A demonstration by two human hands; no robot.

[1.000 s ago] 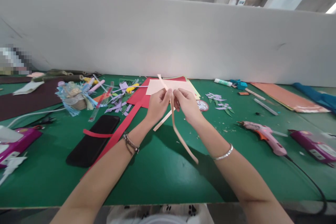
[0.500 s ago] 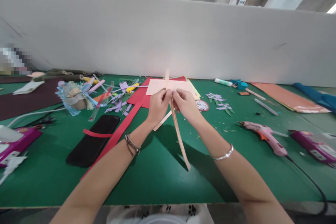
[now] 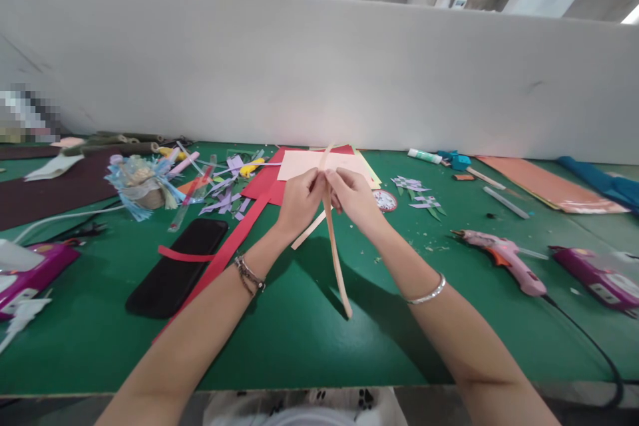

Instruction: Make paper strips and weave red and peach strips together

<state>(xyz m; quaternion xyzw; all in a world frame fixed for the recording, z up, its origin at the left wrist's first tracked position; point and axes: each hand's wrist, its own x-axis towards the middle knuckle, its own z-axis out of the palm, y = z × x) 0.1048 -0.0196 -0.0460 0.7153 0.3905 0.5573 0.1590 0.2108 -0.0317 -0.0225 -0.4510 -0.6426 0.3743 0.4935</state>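
My left hand (image 3: 302, 194) and my right hand (image 3: 351, 193) meet fingertip to fingertip over the table, both closed in a pinch. Between them they grip a long, narrow, pale orange paper strip (image 3: 336, 256). One end hangs toward me, slightly curved, while the other pokes up beyond my fingers. Below my hands another pale strip (image 3: 310, 229) lies slanting on the green table. Just beyond are a pale pink paper sheet (image 3: 294, 163) and red paper (image 3: 259, 180). The exact fold or overlap under my fingertips is hidden.
A black phone (image 3: 180, 269) and a long red strip (image 3: 227, 256) lie to the left, near purple paper scraps (image 3: 229, 200). On the right are a pink glue gun (image 3: 504, 256) with its cord and a glue stick (image 3: 424, 156). A white partition (image 3: 319, 66) stands behind.
The hanging end of the strip has swung slightly left, and its far end has tilted right and sits lower. My hands have barely moved.
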